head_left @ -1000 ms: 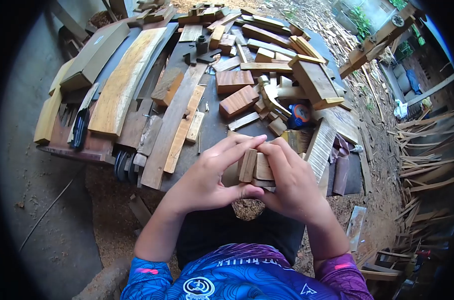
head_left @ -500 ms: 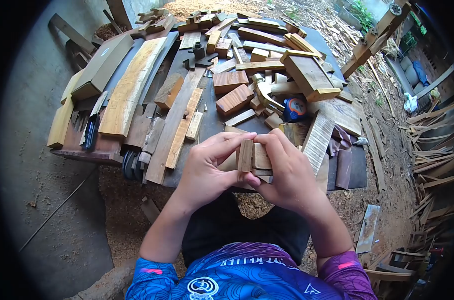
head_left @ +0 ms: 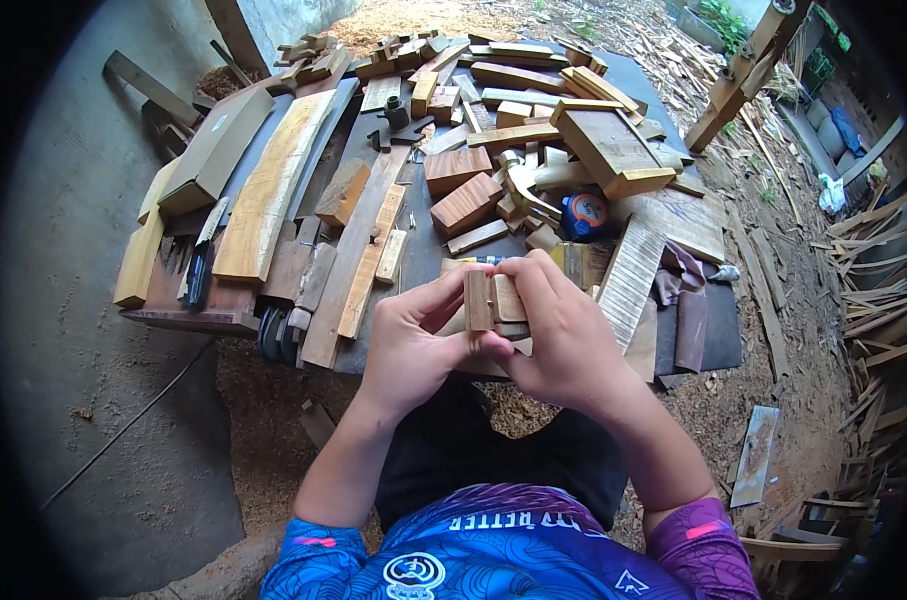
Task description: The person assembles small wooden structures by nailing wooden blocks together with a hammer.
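Observation:
Two small wooden pieces are held side by side over the table's near edge. My left hand (head_left: 413, 340) is closed round the left one, a narrow upright wooden piece (head_left: 478, 302). My right hand (head_left: 563, 335) grips the lighter wooden block (head_left: 508, 300) with rounded corners, just to its right. The fingertips of both hands nearly meet above and below the pieces. Beyond the hands lie two reddish-brown blocks (head_left: 466, 203), a claw hammer (head_left: 523, 183) and a blue and orange tape measure (head_left: 584, 215).
Long planks (head_left: 273, 190) and a cardboard box (head_left: 216, 150) cover the table's left side. Wood offcuts (head_left: 518, 75) are piled at the back. A wooden box (head_left: 613, 145), a striped board (head_left: 631, 285) and a crumpled cloth (head_left: 685, 290) are on the right.
The view has shifted slightly. The two held pieces have turned a little and show more of their faces, while both hands keep their grip.

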